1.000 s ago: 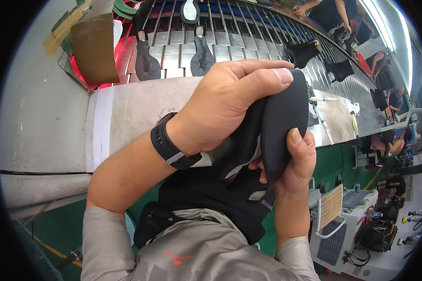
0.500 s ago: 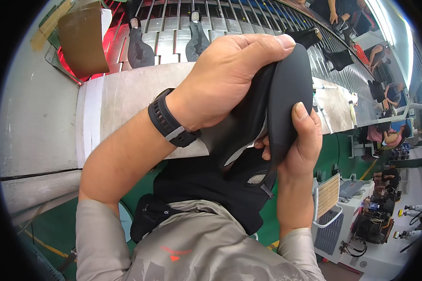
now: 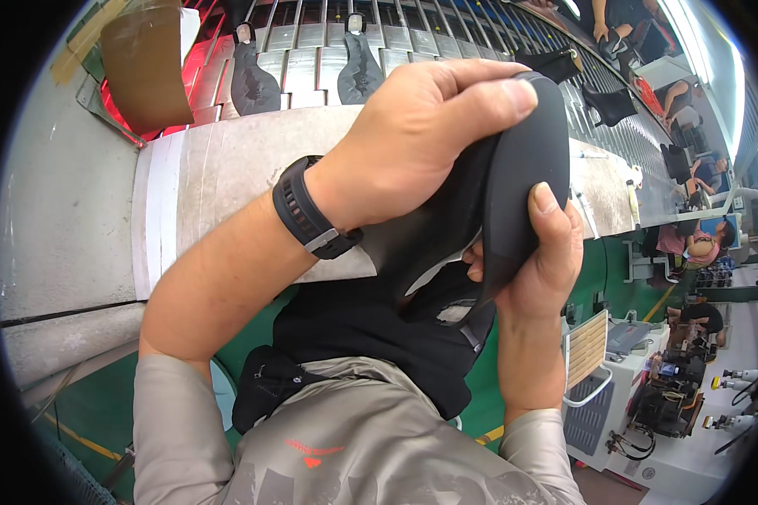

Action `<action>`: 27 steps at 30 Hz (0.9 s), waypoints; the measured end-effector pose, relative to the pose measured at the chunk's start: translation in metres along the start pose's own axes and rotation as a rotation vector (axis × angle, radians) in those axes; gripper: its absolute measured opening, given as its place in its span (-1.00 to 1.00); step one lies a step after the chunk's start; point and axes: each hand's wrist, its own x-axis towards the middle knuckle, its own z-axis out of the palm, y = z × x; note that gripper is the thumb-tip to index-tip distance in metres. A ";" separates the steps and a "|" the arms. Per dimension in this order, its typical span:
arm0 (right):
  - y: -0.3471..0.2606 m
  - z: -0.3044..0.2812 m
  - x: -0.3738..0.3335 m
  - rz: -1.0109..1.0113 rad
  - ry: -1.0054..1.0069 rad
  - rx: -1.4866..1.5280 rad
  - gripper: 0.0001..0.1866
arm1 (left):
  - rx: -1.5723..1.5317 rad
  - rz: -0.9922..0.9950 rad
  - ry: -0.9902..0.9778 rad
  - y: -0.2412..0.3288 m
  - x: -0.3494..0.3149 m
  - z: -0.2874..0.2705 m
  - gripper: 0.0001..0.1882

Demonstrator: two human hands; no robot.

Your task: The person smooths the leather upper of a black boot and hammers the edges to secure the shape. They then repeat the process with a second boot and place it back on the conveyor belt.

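Observation:
Both my hands hold a black shoe above the near edge of the bench, its smooth black sole (image 3: 526, 160) turned up and to the right. The dark upper (image 3: 421, 240) hangs below and to the left of the sole. My left hand (image 3: 408, 139), a black watch on its wrist, is closed round the toe end, thumb pressed on the sole's edge. Lower down, my right hand (image 3: 547, 252) grips the sole's narrow middle, thumb on its outer face and fingers behind. Part of the upper is hidden by my hands.
Beyond the bench (image 3: 236, 168) runs a conveyor of metal bars (image 3: 307, 63) carrying two black soles (image 3: 255, 84) and, farther right, black heeled boots (image 3: 611, 105). A brown sheet (image 3: 147, 71) hangs before a red glow. A brush (image 3: 632, 202) lies at the bench's right end. Other people work at the right.
The shoe and both hands have shifted slightly to the right. The grip looks the same. The two soles on the conveyor have moved a little.

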 end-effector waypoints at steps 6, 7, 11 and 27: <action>-0.007 0.009 -0.014 0.032 -0.041 -0.013 -0.64 | 0.025 0.061 -0.092 0.011 -0.027 0.002 -0.24; -0.006 0.009 -0.018 0.045 -0.096 -0.055 -0.55 | 0.067 0.052 -0.031 0.016 -0.034 0.006 -0.21; 0.003 0.019 -0.052 -0.005 0.027 0.017 -0.56 | 0.122 0.022 0.025 0.037 -0.072 0.017 -0.15; 0.033 0.037 -0.094 -0.582 -0.433 -0.325 -0.80 | 0.616 0.195 0.043 0.077 -0.161 0.031 -0.28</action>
